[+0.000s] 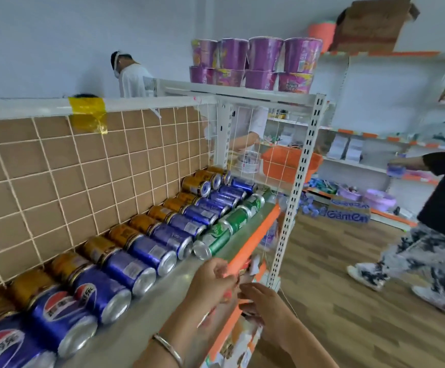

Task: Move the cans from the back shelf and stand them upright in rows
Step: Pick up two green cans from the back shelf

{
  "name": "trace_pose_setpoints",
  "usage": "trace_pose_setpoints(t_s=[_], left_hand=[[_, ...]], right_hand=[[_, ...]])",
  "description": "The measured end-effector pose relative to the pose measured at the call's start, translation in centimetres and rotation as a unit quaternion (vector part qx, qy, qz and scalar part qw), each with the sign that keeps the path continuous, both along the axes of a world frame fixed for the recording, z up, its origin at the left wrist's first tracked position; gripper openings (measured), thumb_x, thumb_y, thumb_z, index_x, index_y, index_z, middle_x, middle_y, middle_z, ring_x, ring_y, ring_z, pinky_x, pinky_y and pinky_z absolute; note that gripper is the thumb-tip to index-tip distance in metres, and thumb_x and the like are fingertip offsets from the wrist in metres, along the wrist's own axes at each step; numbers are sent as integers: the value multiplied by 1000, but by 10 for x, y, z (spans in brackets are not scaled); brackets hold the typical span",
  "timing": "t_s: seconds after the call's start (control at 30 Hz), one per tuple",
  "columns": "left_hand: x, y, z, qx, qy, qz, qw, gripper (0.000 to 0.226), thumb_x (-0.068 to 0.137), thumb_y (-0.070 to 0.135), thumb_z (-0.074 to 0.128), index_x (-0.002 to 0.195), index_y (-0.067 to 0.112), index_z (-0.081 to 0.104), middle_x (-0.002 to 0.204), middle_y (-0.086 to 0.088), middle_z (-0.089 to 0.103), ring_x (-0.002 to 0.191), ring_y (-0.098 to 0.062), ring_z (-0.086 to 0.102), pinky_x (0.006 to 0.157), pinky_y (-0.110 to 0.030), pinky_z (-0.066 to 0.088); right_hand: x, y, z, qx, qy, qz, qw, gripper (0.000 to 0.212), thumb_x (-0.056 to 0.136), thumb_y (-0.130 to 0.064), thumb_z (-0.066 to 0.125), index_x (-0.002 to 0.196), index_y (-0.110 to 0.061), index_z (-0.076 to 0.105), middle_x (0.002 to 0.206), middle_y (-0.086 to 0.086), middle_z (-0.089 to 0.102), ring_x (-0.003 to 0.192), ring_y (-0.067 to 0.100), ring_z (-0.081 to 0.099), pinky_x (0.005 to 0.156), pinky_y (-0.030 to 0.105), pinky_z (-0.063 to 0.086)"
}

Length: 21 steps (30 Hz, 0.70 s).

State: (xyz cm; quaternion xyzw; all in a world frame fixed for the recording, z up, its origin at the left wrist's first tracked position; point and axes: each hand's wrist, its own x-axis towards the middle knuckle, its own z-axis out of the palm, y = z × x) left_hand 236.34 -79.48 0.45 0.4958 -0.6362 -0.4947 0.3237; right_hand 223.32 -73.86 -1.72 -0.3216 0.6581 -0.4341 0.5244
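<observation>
On the grey metal shelf (163,296) stand three rows of drink cans, all upright, though the tilted camera makes them lean; the gold-brown cans (122,233) line the back against the brown cardboard panel laced with white cord (83,168); the blue cans (151,251) form the middle row, and the nearest ones show the red, white and blue Pepsi roundel with Chinese characters; the green cans (226,227) make a short front row toward the far end, their print too blurred to read. The person's left hand (212,278), a silver bangle (168,347) on its wrist, has its fingers curled at the orange plastic strip (253,235) along the shelf's front edge; whether it pinches anything cannot be told. The right hand (268,308) sits just below, fingers bent near a small white tag (255,262); its grip is likewise unclear; neither hand holds a can. Above, purple instant-noodle tubs (256,62) are stacked two high; a blue-lettered carton (348,212) on the wooden floor reads something like "Ganten".
</observation>
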Motion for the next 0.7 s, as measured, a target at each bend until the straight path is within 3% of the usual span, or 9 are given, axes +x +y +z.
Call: trace_pose_setpoints(t_s=[0.1, 0.23, 0.37, 0.53, 0.63, 0.7], left_hand=[[-5, -42, 0, -67, -93, -11, 993, 36, 84, 16, 64, 119, 20, 54, 113, 8, 54, 93, -3, 52, 66, -7, 39], [-18, -75, -4, -153, -195, 10, 969, 46, 81, 17, 63, 126, 18, 53, 125, 3, 55, 114, -9, 51, 91, -16, 36], [-38, -110, -6, -211, -289, 23, 933, 44, 77, 24, 65, 119, 16, 56, 114, -1, 60, 108, -18, 56, 89, -26, 46], [-56, -137, -12, -178, -429, -4, 886, 59, 85, 31, 63, 135, 12, 38, 132, -6, 49, 124, -23, 42, 99, -33, 42], [-65, -139, -11, -170, -485, 14, 858, 61, 83, 37, 64, 133, 14, 38, 135, -6, 43, 125, -24, 38, 98, -34, 41], [-69, -136, -8, -144, -491, 18, 859, 76, 76, 48, 68, 135, 15, 34, 136, -5, 37, 126, -26, 36, 98, -36, 41]], right_hand=[[-16, -35, -3, 16, -34, -21, 999, 14, 96, -17, 51, 88, -11, 61, 74, 1, 63, 62, 14, 59, 59, 24, 35], [-36, -79, -5, 35, -58, -57, 996, 11, 90, -19, 59, 87, -10, 65, 76, 4, 69, 61, 15, 62, 60, 24, 42], [-53, -126, -1, 49, -78, -69, 993, 14, 89, -17, 59, 82, -5, 64, 68, 8, 67, 53, 17, 61, 53, 23, 45], [-75, -168, -1, 68, -120, -64, 988, 14, 89, -15, 57, 89, -1, 54, 78, 21, 62, 51, 24, 58, 46, 27, 47], [-89, -196, 2, 75, -169, -85, 979, 14, 91, -12, 55, 89, -3, 44, 62, 18, 52, 37, 19, 46, 39, 21, 40], [-96, -215, 1, 88, -131, -87, 984, 17, 90, -15, 57, 96, 0, 49, 70, 19, 56, 41, 20, 50, 44, 22, 42]])
